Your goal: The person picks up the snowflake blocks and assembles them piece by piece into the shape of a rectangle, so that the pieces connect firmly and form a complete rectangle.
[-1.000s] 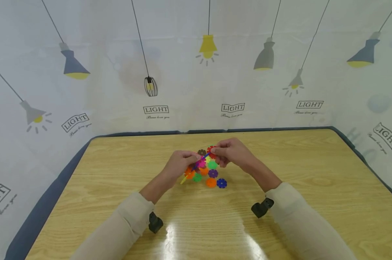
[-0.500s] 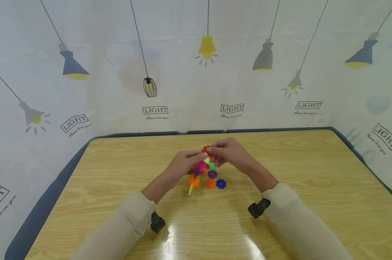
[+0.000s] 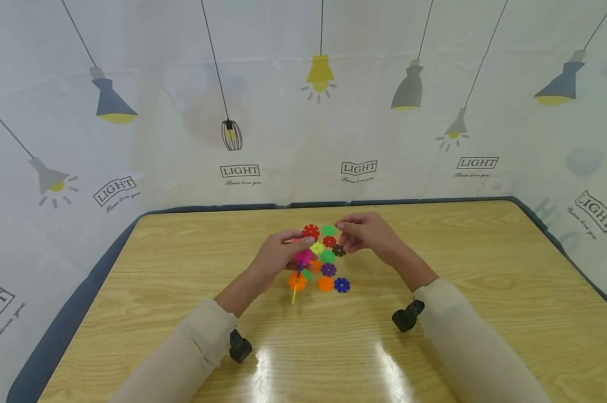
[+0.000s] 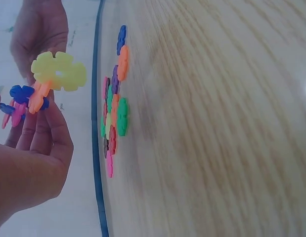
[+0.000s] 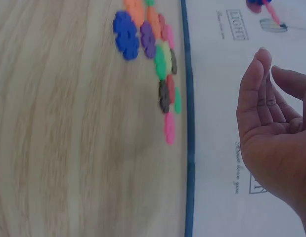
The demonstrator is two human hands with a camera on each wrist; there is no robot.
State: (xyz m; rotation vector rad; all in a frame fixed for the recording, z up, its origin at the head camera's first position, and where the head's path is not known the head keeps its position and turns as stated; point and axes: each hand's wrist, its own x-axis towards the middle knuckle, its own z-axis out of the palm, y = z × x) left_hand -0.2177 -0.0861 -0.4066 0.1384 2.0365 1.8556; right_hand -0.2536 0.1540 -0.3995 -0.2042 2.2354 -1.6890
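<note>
In the head view my left hand (image 3: 281,254) holds a joined string of notched plastic snowflake discs above the table. The string has a red disc (image 3: 310,232) at its far end, then pink and blue ones. An orange disc (image 4: 39,95) and a yellow disc (image 4: 59,71) form its near end in the left wrist view. My right hand (image 3: 367,234) hovers to the right of the string, apart from it. Its fingers are loosely bent, with nothing between thumb and fingertips in the right wrist view.
Loose discs lie flat on the wooden table (image 3: 192,268) beneath and between the hands. Among them are a dark blue disc (image 3: 342,285), a purple disc (image 3: 328,270) and a brown disc (image 3: 339,250). A printed curtain (image 3: 293,129) stands behind the table's far edge.
The right hand has let go of the red disc and drawn away to the right. In the left hand, the string has turned, its yellow end swinging nearer the person.
</note>
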